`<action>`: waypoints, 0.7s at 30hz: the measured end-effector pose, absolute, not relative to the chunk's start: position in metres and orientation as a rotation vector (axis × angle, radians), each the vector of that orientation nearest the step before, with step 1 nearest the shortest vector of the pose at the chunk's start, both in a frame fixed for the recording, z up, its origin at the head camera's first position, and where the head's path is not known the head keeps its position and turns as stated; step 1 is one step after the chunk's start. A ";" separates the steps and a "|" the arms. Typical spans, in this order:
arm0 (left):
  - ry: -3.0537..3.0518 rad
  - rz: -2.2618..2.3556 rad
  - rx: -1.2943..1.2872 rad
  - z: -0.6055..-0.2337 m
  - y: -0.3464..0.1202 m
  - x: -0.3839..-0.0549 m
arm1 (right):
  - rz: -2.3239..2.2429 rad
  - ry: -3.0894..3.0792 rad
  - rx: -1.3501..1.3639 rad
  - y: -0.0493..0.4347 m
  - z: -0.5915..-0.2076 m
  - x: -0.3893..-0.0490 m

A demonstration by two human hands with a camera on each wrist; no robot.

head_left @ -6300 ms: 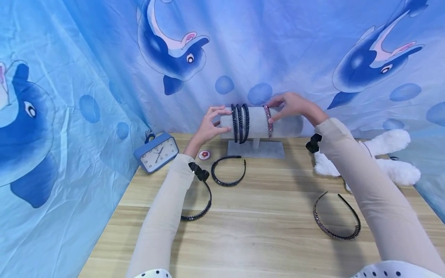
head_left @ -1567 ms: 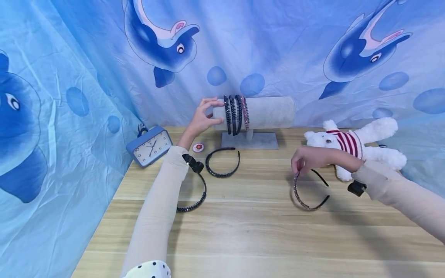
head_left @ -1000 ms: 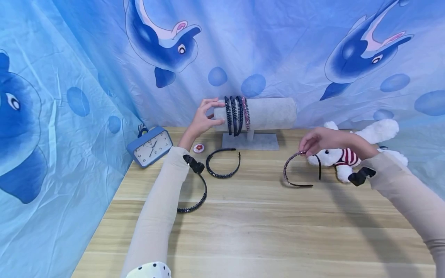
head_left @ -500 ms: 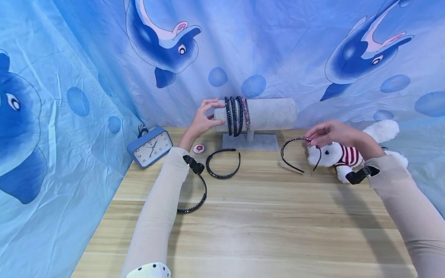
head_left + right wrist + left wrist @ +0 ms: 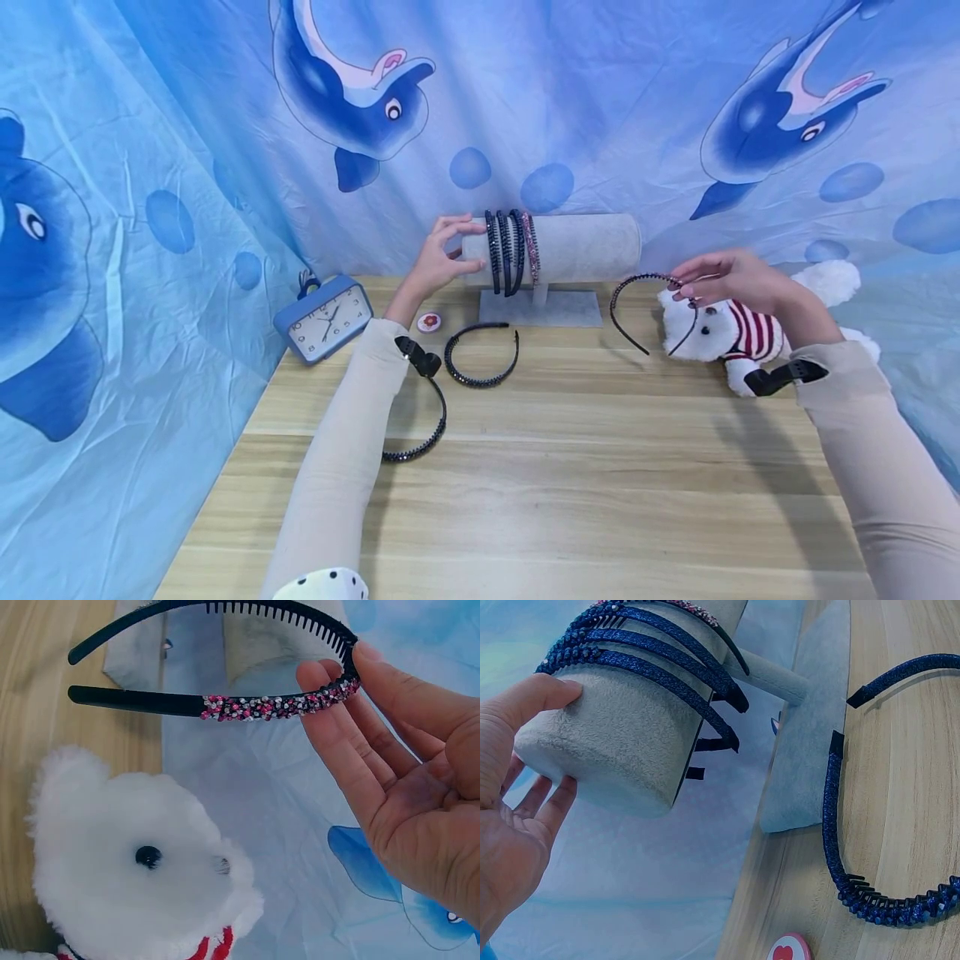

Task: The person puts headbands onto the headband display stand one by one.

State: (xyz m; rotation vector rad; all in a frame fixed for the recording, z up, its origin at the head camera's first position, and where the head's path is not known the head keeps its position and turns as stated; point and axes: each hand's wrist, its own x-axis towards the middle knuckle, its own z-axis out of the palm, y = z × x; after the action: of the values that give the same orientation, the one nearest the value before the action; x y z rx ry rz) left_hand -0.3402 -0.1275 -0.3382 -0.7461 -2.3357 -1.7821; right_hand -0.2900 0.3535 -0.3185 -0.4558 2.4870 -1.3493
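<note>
A grey velvet display stand (image 5: 588, 246) with a horizontal roll stands at the back of the table. My left hand (image 5: 437, 260) grips the roll's left end, thumb and fingers spread around it, as the left wrist view shows up close. Several dark headbands (image 5: 641, 664) hang over the roll near that hand, with a pink beaded headband (image 5: 531, 247) on their right. My right hand (image 5: 731, 279) pinches a headband (image 5: 259, 707) with pink and silver beads and a toothed inner side. It is raised to the right of the stand, its ends pointing down in the head view.
Two dark headbands lie on the table: one headband (image 5: 482, 382) before the stand, another headband (image 5: 431, 442) partly under the left sleeve. A blue clock (image 5: 324, 321) and a flower badge (image 5: 429, 322) are at left. A white plush toy (image 5: 701, 333) lies behind the right hand.
The right hand has picked up the pink beaded headband from the right of the table and raised it back toward the stand. Earlier, the other pink headband slid left along the roll.
</note>
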 end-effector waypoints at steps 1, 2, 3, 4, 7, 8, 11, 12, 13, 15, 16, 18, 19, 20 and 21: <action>-2.332 -1.783 -0.748 -0.338 -0.127 -0.340 | -1.387 2.471 -0.452 0.355 -0.318 -0.290; -2.334 -1.780 -0.746 -0.338 -0.127 -0.340 | -1.411 2.466 -0.454 0.356 -0.318 -0.290; -2.332 -1.781 -0.746 -0.338 -0.127 -0.340 | -1.434 2.461 -0.452 0.358 -0.318 -0.290; -2.331 -1.784 -0.743 -0.338 -0.127 -0.340 | -1.458 2.456 -0.445 0.359 -0.317 -0.290; -2.330 -1.786 -0.741 -0.338 -0.127 -0.339 | -1.492 2.476 -0.394 0.364 -0.314 -0.289; -2.329 -1.785 -0.743 -0.338 -0.127 -0.339 | -1.493 2.492 -0.375 0.365 -0.313 -0.289; -2.326 -1.785 -0.749 -0.338 -0.127 -0.338 | -1.492 2.534 -0.319 0.368 -0.310 -0.286; -2.326 -1.785 -0.750 -0.338 -0.127 -0.338 | -1.490 2.546 -0.307 0.369 -0.308 -0.286; -2.327 -1.784 -0.749 -0.338 -0.127 -0.338 | -1.483 2.556 -0.291 0.370 -0.307 -0.286; -2.331 -1.783 -0.744 -0.338 -0.127 -0.338 | -1.485 2.567 -0.262 0.373 -0.305 -0.285; -2.332 -1.783 -0.742 -0.338 -0.127 -0.338 | -1.489 2.570 -0.252 0.374 -0.303 -0.284; -2.334 -1.780 -0.738 -0.338 -0.127 -0.338 | -1.503 2.572 -0.229 0.377 -0.301 -0.284; -2.336 -1.777 -0.738 -0.338 -0.127 -0.338 | -1.514 2.570 -0.220 0.378 -0.299 -0.283; -2.336 -1.774 -0.739 -0.338 -0.127 -0.338 | -1.535 2.562 -0.216 0.379 -0.297 -0.282; -2.337 -1.773 -0.741 -0.338 -0.127 -0.338 | -1.546 2.565 -0.215 0.379 -0.294 -0.281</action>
State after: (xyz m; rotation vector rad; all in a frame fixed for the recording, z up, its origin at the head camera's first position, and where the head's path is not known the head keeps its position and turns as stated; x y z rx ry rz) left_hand -0.3381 -0.1266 -0.3378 -0.7407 -2.3365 -1.7732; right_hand -0.2814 0.3795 -0.2943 -0.2146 2.5654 -1.5465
